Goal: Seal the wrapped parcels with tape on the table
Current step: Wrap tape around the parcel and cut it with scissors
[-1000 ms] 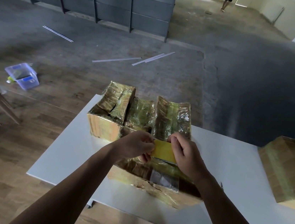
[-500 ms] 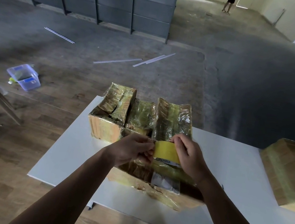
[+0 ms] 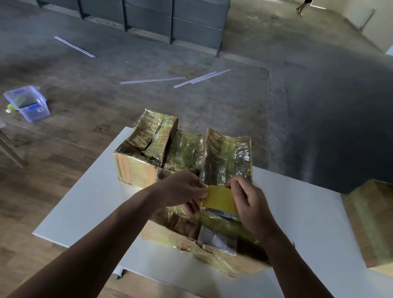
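Pinching the left edge of a yellow tape roll w/ left hand, fingertips closed on what is prob. the loose end. Gripping the roll's right side w/ right hand, fingers curled over it. Held just above a wrapped parcel in glossy film, resting on the white bench. 2nd parcel at far right, well apart. Risks, as judged: losing the tape end back onto the roll if the pinch slips; twisting or tearing the strip if pulled at an angle; wrinkles & weak stick over slick, creased film
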### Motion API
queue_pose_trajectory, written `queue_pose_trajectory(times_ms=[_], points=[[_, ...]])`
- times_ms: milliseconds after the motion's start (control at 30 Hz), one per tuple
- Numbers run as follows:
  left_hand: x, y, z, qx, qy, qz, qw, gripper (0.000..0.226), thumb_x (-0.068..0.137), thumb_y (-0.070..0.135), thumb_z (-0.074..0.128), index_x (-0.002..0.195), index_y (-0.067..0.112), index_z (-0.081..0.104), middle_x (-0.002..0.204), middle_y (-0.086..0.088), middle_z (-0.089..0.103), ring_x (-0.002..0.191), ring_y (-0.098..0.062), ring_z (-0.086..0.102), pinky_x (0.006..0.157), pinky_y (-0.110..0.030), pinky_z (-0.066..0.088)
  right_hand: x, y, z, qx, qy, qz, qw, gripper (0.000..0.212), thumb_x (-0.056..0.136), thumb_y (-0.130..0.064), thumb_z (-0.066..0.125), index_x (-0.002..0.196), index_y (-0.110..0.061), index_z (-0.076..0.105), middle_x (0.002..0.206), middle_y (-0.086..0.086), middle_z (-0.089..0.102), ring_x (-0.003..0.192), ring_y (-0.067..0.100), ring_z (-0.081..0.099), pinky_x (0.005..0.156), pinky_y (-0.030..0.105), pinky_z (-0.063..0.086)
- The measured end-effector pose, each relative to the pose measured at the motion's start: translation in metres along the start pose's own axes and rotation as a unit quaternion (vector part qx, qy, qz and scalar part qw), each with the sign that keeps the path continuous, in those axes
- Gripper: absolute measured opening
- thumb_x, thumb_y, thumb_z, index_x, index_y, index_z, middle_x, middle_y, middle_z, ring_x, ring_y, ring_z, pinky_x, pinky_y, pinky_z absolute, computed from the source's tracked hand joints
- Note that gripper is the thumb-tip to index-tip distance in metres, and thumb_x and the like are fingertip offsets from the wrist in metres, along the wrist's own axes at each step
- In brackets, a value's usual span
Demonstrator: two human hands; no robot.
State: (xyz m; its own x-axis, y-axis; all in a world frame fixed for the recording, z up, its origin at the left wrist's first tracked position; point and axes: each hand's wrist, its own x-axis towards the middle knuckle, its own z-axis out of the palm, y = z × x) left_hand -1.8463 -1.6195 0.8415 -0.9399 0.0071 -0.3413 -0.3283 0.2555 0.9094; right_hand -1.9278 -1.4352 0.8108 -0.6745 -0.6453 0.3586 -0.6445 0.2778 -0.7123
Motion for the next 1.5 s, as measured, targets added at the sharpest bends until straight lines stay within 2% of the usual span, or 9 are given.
queue_pose_trajectory(times_ms=[267, 367, 500, 767, 867, 967, 1033, 1133, 1500], points=[[0.002, 0.004, 0.003, 0.019, 0.007, -0.001, 1.0, 0.022, 0.095, 0.0, 0.044, 0.077, 0.003, 0.055, 0.066, -0.009, 0.057, 0.055, -0.017, 0.059, 0.054, -0.028, 0.051, 0.005, -0.017, -0.013, -0.022, -0.076, 0.06, 0.995, 0.026, 0.102, -0.016, 0.041, 0.083, -0.007, 0.056, 0.066, 0.015, 0.052, 0.054, 0.012, 0.043, 0.051, 0.025, 0.033], [0.001, 0.003, 0.009, 0.024, 0.03, 0.017, 0.999, 0.022, 0.095, 0.003, 0.046, 0.076, 0.006, 0.055, 0.066, -0.008, 0.059, 0.054, -0.015, 0.058, 0.054, -0.026, 0.049, 0.013, -0.031, -0.015, -0.028, -0.114, 0.105, 0.988, 0.037, 0.101, -0.028, 0.041, 0.073, -0.007, 0.052, 0.06, 0.012, 0.044, 0.05, 0.011, 0.035, 0.049, 0.026, 0.028], [0.0, 0.001, 0.014, 0.034, 0.03, 0.049, 0.998, 0.022, 0.095, 0.002, 0.048, 0.075, 0.009, 0.056, 0.063, -0.005, 0.06, 0.052, -0.01, 0.058, 0.053, -0.022, 0.047, 0.009, -0.033, 0.0, -0.088, -0.054, 0.064, 0.993, 0.042, 0.097, -0.033, 0.052, 0.057, -0.023, 0.041, 0.048, -0.004, 0.038, 0.04, 0.009, 0.034, 0.043, 0.023, 0.029], [-0.003, -0.017, 0.013, -0.156, 0.061, 0.035, 0.985, 0.028, 0.096, 0.002, 0.044, 0.071, 0.005, 0.055, 0.066, -0.009, 0.059, 0.063, -0.022, 0.058, 0.058, -0.029, 0.048, 0.004, -0.019, -0.007, -0.031, -0.026, 0.102, 0.994, 0.047, 0.099, -0.033, 0.045, 0.06, -0.008, 0.037, 0.051, 0.001, 0.03, 0.045, 0.01, 0.027, 0.049, 0.03, 0.027], [-0.003, -0.011, 0.017, -0.154, 0.032, 0.022, 0.987, 0.031, 0.1, 0.021, 0.047, 0.077, 0.004, 0.057, 0.069, -0.01, 0.059, 0.06, -0.02, 0.058, 0.056, -0.028, 0.048, 0.001, -0.02, -0.004, -0.08, -0.021, 0.054, 0.995, 0.043, 0.098, -0.03, 0.048, 0.058, -0.019, 0.038, 0.046, -0.009, 0.03, 0.039, 0.009, 0.029, 0.045, 0.032, 0.031], [-0.005, -0.001, 0.02, -0.017, 0.025, 0.028, 0.999, 0.045, 0.092, 0.047, 0.047, 0.078, 0.006, 0.057, 0.067, -0.006, 0.06, 0.056, -0.014, 0.06, 0.053, -0.024, 0.049, 0.001, -0.019, 0.0, -0.093, -0.017, 0.042, 0.995, 0.03, 0.097, -0.025, 0.052, 0.068, -0.021, 0.053, 0.046, -0.011, 0.037, 0.038, 0.007, 0.034, 0.043, 0.027, 0.031], [-0.008, 0.0, 0.02, 0.065, 0.032, 0.048, 0.996, 0.03, 0.095, 0.036, 0.052, 0.079, 0.011, 0.057, 0.068, -0.005, 0.062, 0.054, -0.006, 0.062, 0.054, -0.02, 0.049, 0.002, -0.018, 0.0, -0.095, -0.02, 0.041, 0.994, 0.033, 0.098, -0.028, 0.051, 0.069, -0.013, 0.056, 0.046, -0.009, 0.038, 0.039, 0.007, 0.035, 0.044, 0.028, 0.032], [-0.009, -0.001, 0.017, 0.042, 0.019, 0.043, 0.998, 0.016, 0.095, 0.021, 0.057, 0.081, 0.013, 0.056, 0.068, -0.003, 0.063, 0.054, -0.004, 0.064, 0.056, -0.02, 0.051, 0.001, -0.019, -0.001, -0.095, -0.024, 0.046, 0.994, 0.041, 0.098, -0.031, 0.048, 0.063, -0.011, 0.049, 0.046, -0.008, 0.035, 0.039, 0.009, 0.033, 0.044, 0.03, 0.032], [-0.008, 0.006, 0.015, 0.057, -0.004, 0.03, 0.998, 0.019, 0.097, 0.003, 0.048, 0.079, 0.004, 0.056, 0.066, -0.009, 0.059, 0.05, -0.01, 0.06, 0.05, -0.021, 0.048, -0.004, -0.021, 0.001, -0.108, -0.018, 0.037, 0.993, 0.038, 0.097, -0.034, 0.046, 0.071, -0.008, 0.058, 0.049, -0.004, 0.044, 0.04, 0.011, 0.04, 0.042, 0.031, 0.034]])
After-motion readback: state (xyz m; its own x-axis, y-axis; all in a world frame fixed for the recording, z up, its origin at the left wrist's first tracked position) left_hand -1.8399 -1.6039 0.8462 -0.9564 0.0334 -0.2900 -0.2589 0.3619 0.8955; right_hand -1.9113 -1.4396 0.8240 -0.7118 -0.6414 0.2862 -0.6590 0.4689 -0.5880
